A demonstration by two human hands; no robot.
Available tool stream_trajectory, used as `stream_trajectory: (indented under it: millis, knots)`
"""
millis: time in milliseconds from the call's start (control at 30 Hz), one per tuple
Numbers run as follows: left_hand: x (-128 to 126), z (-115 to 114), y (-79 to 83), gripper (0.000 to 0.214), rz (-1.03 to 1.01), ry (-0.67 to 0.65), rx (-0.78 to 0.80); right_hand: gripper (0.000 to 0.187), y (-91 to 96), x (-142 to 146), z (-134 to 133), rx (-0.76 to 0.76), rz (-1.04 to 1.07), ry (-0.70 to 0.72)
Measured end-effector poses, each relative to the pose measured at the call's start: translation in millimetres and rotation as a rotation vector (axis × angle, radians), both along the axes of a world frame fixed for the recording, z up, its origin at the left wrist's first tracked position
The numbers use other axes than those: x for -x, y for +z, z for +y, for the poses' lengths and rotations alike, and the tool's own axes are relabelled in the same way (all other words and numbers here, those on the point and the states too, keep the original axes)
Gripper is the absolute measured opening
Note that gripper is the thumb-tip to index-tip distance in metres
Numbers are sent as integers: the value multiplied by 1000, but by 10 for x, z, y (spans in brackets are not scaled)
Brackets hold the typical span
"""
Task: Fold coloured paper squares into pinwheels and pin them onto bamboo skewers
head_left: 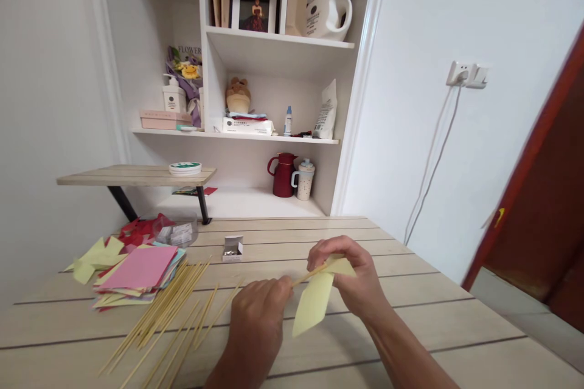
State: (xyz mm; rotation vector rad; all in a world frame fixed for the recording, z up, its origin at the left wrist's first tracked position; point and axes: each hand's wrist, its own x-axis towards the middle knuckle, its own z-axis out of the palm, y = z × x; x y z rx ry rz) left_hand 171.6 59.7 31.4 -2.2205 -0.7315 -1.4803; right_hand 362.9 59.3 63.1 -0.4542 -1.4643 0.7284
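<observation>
My left hand (260, 316) is closed around a thin wooden stick (301, 279), its thumb pressed along the top. The stick slants up toward my right hand (349, 273), whose fingers curl around a piece of pale yellow paper (314, 304) at the stick's far end. One flap of the paper hangs down between the hands; another part shows by the right thumb. The right fingertips are partly hidden behind the paper. Left of my left hand, several loose wooden sticks (171, 307) lie on the table, beside a stack of coloured paper sheets (139, 267).
A small open box (233, 249) with shiny bits inside stands mid-table. At the back left are crumpled red paper (141, 230), a clear container (177, 232) and a raised wooden shelf (137, 175). A red jug (283, 175) and a speckled cup (304, 180) stand behind the table.
</observation>
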Motion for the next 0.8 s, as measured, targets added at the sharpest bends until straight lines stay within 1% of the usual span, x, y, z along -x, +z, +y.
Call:
stream_trajectory:
  millis: [133, 200, 467, 600, 633, 667, 700, 800]
  knots:
    - [6, 1, -12, 13, 23, 29, -11, 15, 24, -18, -12, -52, -74, -20]
    - [7, 2, -21, 12, 30, 43, -22, 13, 31, -23, -17, -64, -80, -24]
    - [-27, -41, 21, 12, 26, 85, -85, 8, 33, 8, -68, -45, -63, -72]
    - [-66, -49, -20, 20, -39, 68, -45, 5, 18, 0, -46, -7, -72, -129]
    - [-78, -44, -48, 21, -65, 47, 2, 7, 13, -8, -28, 25, -80, -140]
    - [-94, -36, -80, 21, -90, 12, 88, 9, 8, -17, -8, 75, -88, -142]
    - [-112, -27, -113, 21, -118, -41, 210, 12, 5, -25, 14, 137, -93, -133]
    - [-177, 8, -183, 28, -234, -285, 713, 19, 11, -40, 66, 302, -91, -69]
